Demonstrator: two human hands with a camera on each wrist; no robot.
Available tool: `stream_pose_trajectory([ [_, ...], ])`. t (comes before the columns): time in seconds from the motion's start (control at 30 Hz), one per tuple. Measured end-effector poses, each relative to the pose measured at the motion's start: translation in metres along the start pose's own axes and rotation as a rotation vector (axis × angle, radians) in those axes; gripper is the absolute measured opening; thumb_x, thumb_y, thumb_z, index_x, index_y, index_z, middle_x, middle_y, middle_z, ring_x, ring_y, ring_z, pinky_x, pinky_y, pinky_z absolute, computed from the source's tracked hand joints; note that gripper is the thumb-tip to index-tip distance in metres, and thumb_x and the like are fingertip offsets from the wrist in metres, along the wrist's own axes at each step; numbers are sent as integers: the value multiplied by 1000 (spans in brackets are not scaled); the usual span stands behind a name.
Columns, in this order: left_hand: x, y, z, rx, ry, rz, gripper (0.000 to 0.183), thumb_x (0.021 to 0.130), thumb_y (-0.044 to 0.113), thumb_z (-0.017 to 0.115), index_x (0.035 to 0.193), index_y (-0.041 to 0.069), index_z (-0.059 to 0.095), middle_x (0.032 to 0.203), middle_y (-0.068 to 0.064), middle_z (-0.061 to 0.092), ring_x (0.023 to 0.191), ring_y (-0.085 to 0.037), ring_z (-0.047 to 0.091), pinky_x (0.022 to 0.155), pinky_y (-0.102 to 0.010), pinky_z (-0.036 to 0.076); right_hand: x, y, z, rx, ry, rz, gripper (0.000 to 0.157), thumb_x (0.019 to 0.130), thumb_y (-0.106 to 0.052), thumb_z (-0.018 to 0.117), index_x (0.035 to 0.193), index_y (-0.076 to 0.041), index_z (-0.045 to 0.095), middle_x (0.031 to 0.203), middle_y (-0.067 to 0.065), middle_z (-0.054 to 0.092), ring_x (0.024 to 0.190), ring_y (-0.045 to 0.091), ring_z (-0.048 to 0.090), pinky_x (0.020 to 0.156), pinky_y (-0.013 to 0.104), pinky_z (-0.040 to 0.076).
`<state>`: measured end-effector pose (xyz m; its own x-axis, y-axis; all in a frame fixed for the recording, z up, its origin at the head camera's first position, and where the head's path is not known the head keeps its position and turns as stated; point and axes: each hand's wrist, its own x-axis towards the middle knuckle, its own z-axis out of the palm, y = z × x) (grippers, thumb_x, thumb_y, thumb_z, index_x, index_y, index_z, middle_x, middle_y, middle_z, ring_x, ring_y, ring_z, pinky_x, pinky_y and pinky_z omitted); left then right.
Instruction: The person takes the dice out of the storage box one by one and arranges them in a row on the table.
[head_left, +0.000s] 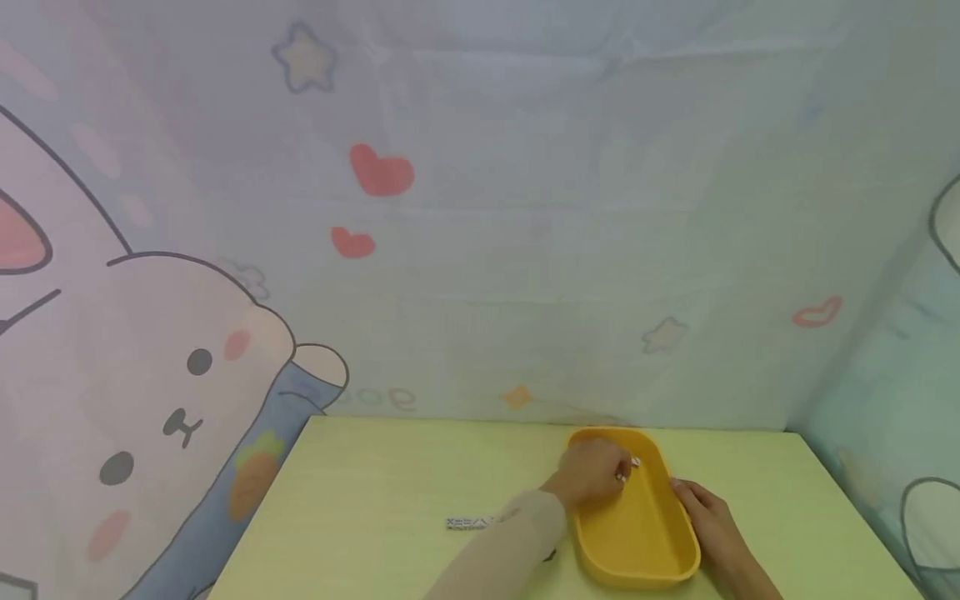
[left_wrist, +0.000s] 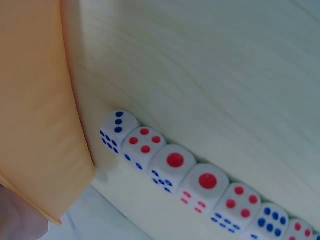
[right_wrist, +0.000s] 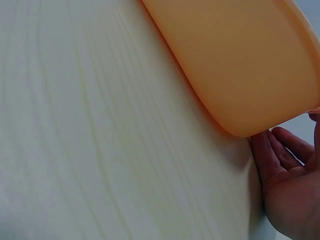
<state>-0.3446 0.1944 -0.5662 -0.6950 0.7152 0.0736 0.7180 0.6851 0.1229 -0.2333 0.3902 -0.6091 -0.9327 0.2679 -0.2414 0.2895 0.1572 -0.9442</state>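
A yellow plastic tray (head_left: 637, 542) stands on the table, with white dice (head_left: 635, 462) inside near its far end. My left hand (head_left: 596, 471) reaches into that end, knuckles up. Its fingertips are hidden, so whether it pinches a die is unclear. At the tray's right side my right hand (head_left: 708, 523) grips the wall; in the right wrist view its fingers (right_wrist: 287, 150) lie against the outside. Left of the tray, a straight row of touching white dice (left_wrist: 175, 160) with red and blue dots lies on the table, partly covered by the left sleeve in the head view.
The pale wood-grain table (head_left: 360, 483) ends at a cloth backdrop (head_left: 525, 250) printed with a rabbit, hearts and stars. The left forearm in a beige sleeve (head_left: 502, 550) crosses the table's front middle. More backdrop cloth hangs along the right side.
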Motion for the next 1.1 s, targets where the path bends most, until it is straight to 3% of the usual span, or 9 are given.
stream_pose_trajectory([
  [0.17, 2, -1, -7, -52, -3, -3, 9, 94, 27, 77, 93, 35, 76, 90, 27, 65, 77, 5, 54, 69, -14, 45, 3, -4, -1, -9, -12, 11, 75, 111, -55, 48, 152, 8, 46, 143, 22, 59, 101, 12, 66, 81, 31, 60],
  [0.37, 1, -7, -26, -290, 99, 21, 6, 95, 19, 78, 98, 24, 75, 93, 17, 63, 82, 3, 54, 75, -11, 45, 3, -7, -4, -44, -4, -10, 78, 109, -59, 47, 153, 6, 46, 149, 26, 54, 103, 12, 66, 82, 31, 60],
  [0.47, -9, -12, -43, -411, 90, 75, 6, 97, 16, 77, 101, 19, 73, 96, 13, 65, 85, 4, 57, 77, -9, 47, 3, -5, -5, -58, 0, 3, 78, 110, -58, 45, 154, 7, 44, 149, 27, 53, 102, 12, 65, 81, 31, 60],
  [0.63, -48, -41, -74, -581, 50, 163, 4, 100, 14, 74, 102, 13, 71, 104, 5, 69, 90, 2, 65, 78, -12, 53, 3, -1, -2, -25, -19, 12, 75, 111, -56, 47, 154, 5, 44, 143, 23, 59, 100, 15, 67, 80, 34, 61],
  [0.73, -76, -67, -82, -635, 55, 176, 4, 100, 12, 73, 102, 10, 71, 105, 1, 69, 92, -1, 67, 79, -15, 56, 4, 0, -2, -14, -25, 7, 74, 110, -56, 48, 154, 4, 46, 137, 18, 64, 99, 17, 68, 80, 35, 61],
  [1.1, -163, -156, -83, -559, 19, 11, 9, 98, 3, 74, 106, 7, 72, 107, -6, 70, 99, -22, 71, 80, -25, 58, 5, 0, -4, -20, -15, 5, 78, 109, -58, 48, 155, 5, 44, 136, 18, 64, 98, 16, 68, 79, 34, 61],
])
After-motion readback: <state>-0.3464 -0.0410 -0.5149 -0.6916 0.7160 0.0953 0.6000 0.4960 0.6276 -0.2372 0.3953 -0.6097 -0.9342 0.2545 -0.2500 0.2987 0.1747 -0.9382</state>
